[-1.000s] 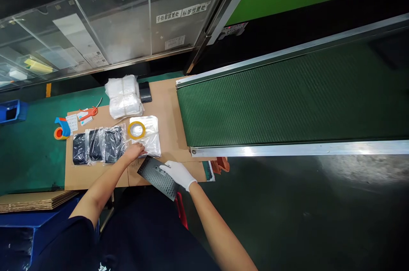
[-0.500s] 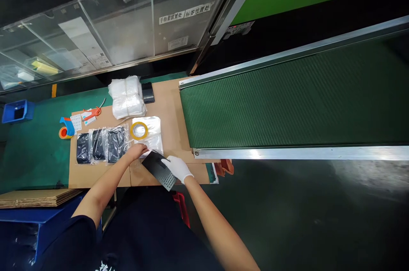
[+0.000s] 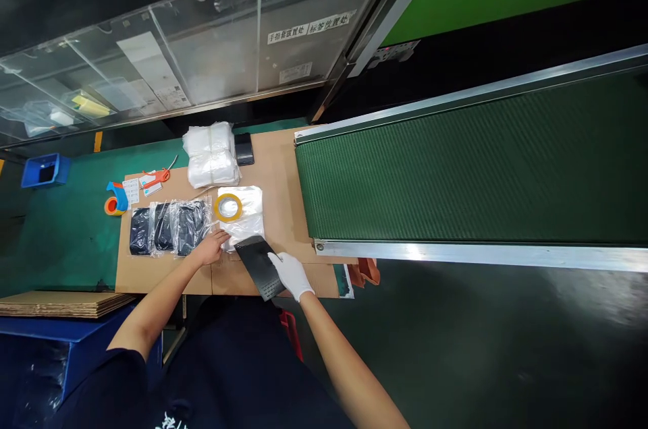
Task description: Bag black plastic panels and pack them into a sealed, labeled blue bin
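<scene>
Item one, a dark flat panel (image 3: 256,270), perforated at its lower end, is held tilted above the near edge of the worktable. We find it gripped along its right edge by the white-gloved right hand (image 3: 292,276), thumb on top. The bare left hand (image 3: 210,247) has its fingertips at the lower left corner of a stack of clear bags (image 3: 249,203); whether they pinch a bag, we cannot tell.

On that stack: one yellow tape roll (image 3: 217,208). To its left: three dark pieces in clear wrap (image 3: 165,226), in a row. Behind: a banded bundle of clear bags (image 3: 211,156), a flat black object (image 3: 244,149) beside it. Further left: an orange-handled tool (image 3: 156,178), a label sheet (image 3: 131,193) and a blue tape dispenser (image 3: 118,196).

Surface: brown cardboard (image 3: 281,193) over a green tabletop (image 3: 75,226), with a blue bin (image 3: 44,171) at the far left.

Room: at right, a ribbed green conveyor (image 3: 455,179) between metal rails; above the table, a clear-fronted cabinet (image 3: 212,51), labelled; at lower left, stacked cardboard sheets (image 3: 65,304); at lower right, a dark, glossy floor (image 3: 455,334).
</scene>
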`<action>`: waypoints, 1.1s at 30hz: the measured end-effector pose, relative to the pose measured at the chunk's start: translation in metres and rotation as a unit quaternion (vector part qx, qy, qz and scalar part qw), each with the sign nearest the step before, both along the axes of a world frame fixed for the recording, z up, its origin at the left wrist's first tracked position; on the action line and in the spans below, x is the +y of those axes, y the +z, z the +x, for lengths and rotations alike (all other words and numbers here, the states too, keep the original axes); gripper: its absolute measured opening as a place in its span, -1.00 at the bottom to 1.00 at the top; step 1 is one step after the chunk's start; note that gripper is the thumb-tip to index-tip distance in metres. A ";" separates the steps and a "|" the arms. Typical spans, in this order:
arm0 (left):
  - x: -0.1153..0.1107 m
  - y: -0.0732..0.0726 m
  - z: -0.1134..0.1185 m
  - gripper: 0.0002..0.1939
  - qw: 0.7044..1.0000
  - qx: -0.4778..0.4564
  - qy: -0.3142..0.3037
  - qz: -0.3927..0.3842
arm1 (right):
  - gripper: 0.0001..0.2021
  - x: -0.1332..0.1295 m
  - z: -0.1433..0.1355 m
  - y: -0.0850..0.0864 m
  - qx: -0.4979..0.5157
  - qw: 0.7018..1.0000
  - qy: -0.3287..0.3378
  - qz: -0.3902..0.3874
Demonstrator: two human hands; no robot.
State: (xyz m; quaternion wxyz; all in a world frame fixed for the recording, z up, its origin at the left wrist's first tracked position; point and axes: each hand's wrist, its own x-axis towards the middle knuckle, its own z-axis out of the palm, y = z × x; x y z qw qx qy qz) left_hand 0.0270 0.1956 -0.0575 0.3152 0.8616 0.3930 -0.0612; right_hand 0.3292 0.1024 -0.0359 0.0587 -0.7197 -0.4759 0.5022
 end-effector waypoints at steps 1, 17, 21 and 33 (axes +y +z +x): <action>-0.004 -0.001 -0.002 -0.31 1.000 0.003 -0.006 0.000 | -0.60 0.000 -0.001 0.000 0.001 1.000 -0.005 0.001; -0.028 -0.016 0.002 -0.28 0.996 0.028 -0.053 0.066 | -0.58 0.009 -0.027 0.000 0.049 0.997 -0.054 0.016; -0.027 -0.021 0.002 -0.33 0.996 0.009 -0.035 0.088 | -0.58 0.015 -0.034 0.000 0.059 0.997 -0.053 0.024; -0.016 -0.044 0.012 -0.43 0.992 -0.092 0.015 0.085 | -0.53 0.022 -0.027 0.002 0.049 0.996 -0.061 0.051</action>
